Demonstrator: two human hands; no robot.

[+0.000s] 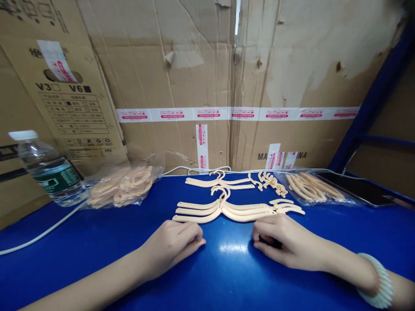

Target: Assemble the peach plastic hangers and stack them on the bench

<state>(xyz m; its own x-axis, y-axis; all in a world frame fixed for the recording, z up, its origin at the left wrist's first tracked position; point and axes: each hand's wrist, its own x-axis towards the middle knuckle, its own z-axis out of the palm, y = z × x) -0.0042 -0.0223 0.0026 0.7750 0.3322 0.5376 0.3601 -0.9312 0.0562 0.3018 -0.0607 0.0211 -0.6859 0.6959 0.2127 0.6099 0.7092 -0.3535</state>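
My left hand (pixel 175 247) rests on the blue table, fingers curled in and thumb against them, with nothing showing in it. Across from it my right hand (pixel 281 242) is also curled, a small dark gap between thumb and fingers, and no object visible there. Just beyond both hands lie three beige hangers (pixel 196 212) in a nested row, their hooks (pixel 221 192) together in the middle. The right hand is nearest their right ends and some short curved beige pieces (pixel 288 208). Farther back are more beige hangers (pixel 207 183) and a cluster of small beige hooks (pixel 271 183).
At the left, a clear bag of beige parts (pixel 121 186) lies beside a water bottle (pixel 53 170). Another bag of curved parts (pixel 313 186) and a dark flat device (pixel 359 188) are at the right. A white cable (pixel 42 233) crosses the table (pixel 220 276); cardboard (pixel 171 86) stands behind.
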